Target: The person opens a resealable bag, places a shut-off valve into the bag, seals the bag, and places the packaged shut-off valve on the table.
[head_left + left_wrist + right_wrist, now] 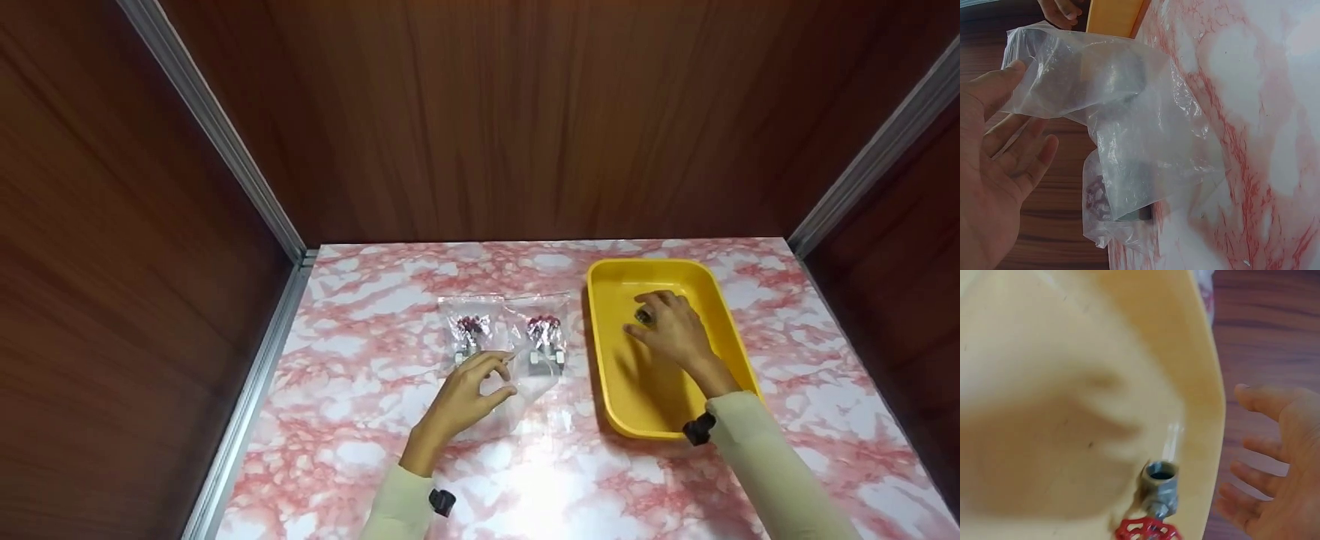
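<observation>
My left hand (469,394) pinches an empty-looking clear plastic bag (1129,124) by its edge, and the bag droops over the table. Part of the grip is hidden behind the film. My right hand (675,330) is over the yellow tray (600,375), fingers spread and apart from the tray floor. Close to those fingers lies a metal valve with a red handwheel (1157,500) in the tray. Just beyond my left hand, two clear bags lie side by side, a left bagged valve (470,330) and a right bagged valve (545,330), both with red handwheels.
The tabletop (360,330) has a red and white marbled surface. Dark wood-grain panels (510,120) rise behind and at both sides, with metal corner rails (225,127). The tray's raised rim stands to the right of the bags.
</observation>
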Tool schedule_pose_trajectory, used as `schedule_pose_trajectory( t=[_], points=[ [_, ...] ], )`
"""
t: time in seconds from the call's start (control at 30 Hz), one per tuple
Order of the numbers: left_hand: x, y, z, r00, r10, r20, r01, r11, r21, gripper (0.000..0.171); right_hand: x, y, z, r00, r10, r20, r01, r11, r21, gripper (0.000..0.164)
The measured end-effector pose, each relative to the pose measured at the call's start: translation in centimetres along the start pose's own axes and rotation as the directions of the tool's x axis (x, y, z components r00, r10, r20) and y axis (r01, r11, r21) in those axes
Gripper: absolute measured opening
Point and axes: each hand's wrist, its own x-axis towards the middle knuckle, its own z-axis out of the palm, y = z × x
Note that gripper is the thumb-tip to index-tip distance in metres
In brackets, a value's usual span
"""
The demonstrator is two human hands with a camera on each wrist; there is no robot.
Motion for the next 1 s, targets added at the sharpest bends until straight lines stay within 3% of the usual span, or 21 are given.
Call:
schedule_pose_trajectory(
  t=[0.23,0.67,0.87,1.0],
  points=[
    [0.0,0.1,0.0,1.0,0.006,-0.009,-0.006,1.0,0.003,0.019,1.2,2.2,0.3,1.0,0.018,0.026,-0.016,0.998,-0.061,0.063],
    [-0.1,0.1,0.0,1.0,-0.014,-0.003,0.014,1.0,0.014,0.019,1.7,4.9,0.8,0.989,0.129,0.066,-0.127,0.991,-0.035,0.067],
    [-0.1,0.1,0.1,1.0,0.001,-0.003,0.0,1.0,0.008,0.018,2.0,5.7,1.1,0.962,0.227,0.155,-0.223,0.974,-0.046,0.087],
    [-0.1,-0.1,0.2,1.0,0.007,-0.001,-0.007,1.0,0.001,0.019,2.1,6.2,1.3,0.94,0.269,0.21,-0.262,0.963,-0.06,0.091]
  ],
)
